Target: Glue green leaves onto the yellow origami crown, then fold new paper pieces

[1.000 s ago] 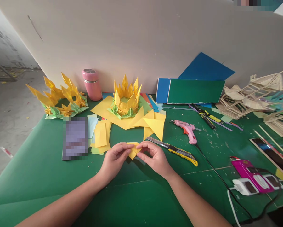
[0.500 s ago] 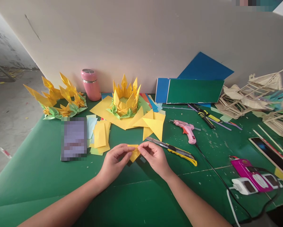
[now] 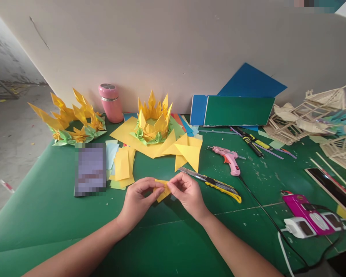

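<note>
Both my hands pinch a small folded yellow paper piece (image 3: 162,191) just above the green table (image 3: 60,215). My left hand (image 3: 139,202) grips its left side with thumb and fingers closed. My right hand (image 3: 187,192) pinches its right edge. Most of the piece is hidden by my fingers. Behind it lie loose yellow paper sheets (image 3: 187,150) and a stack of small yellow and pale slips (image 3: 122,165).
A yellow paper crown (image 3: 153,119) and another folded flower form (image 3: 71,121) stand at the back beside a pink bottle (image 3: 111,102). A yellow utility knife (image 3: 216,184), pink glue gun (image 3: 227,157), power strip (image 3: 311,223), phone (image 3: 331,190) and stick models (image 3: 311,115) lie right.
My hands have drawn slightly closer together on the yellow piece, and its fold looks tighter. Everything else on the table is as it was.
</note>
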The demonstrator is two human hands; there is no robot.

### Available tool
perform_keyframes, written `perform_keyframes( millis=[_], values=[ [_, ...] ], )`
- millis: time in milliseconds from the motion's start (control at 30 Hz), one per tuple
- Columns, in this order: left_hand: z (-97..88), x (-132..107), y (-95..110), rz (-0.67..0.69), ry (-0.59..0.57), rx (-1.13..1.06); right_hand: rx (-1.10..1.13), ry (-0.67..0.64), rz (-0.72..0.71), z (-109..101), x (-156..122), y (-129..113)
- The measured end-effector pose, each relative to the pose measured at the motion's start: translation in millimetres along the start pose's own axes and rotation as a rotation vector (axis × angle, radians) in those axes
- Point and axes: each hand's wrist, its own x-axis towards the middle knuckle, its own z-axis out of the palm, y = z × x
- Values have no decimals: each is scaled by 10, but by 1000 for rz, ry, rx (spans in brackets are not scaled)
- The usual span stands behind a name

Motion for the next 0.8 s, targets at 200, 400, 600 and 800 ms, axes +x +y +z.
perform_keyframes(
  millis=[200,400,600,800],
  values=[
    [15,-8,37,-94,-38,-116,3,-15,-2,-1,-17,21],
    [57,-37,36,-164,21,-222,16,-37,-15,20,-21,-5],
    [56,-27,42,-272,-55,-345,-8,-77,-30,24,-22,-26],
    [46,18,79,-371,-137,-492,53,-113,33,-7,-16,-11]
  ],
)
